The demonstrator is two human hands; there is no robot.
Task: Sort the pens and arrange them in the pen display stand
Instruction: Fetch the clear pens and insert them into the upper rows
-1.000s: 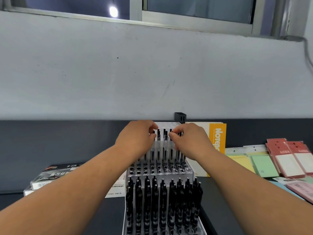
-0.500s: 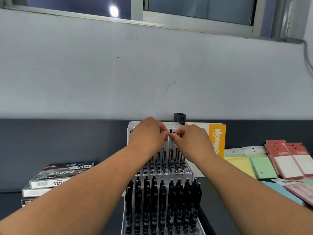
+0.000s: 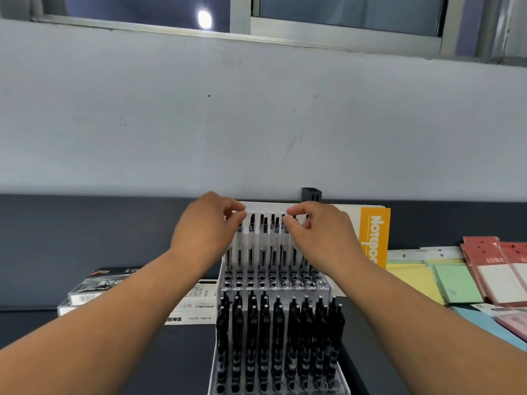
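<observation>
Orange notepad (image 3: 374, 238) leaned on grey wall, right of stand (image 3: 325, 285). Pastel pads (image 3: 456, 283) and red packs (image 3: 490, 263) laid at right edge. Boxes (image 3: 94, 289) stacked at left, partly hidden by left forearm. Small black holder (image 3: 311, 194) seen behind stand. Stand at lower centre: black pens (image 3: 279, 332) packed in lower tier, white pens (image 3: 262, 249) stood in upper tier. Right hand (image 3: 316, 232): top of one of white pens pinched between thumb and forefinger. Left hand (image 3: 208, 229): fingers curled at row's left end; hold cannot be told.
</observation>
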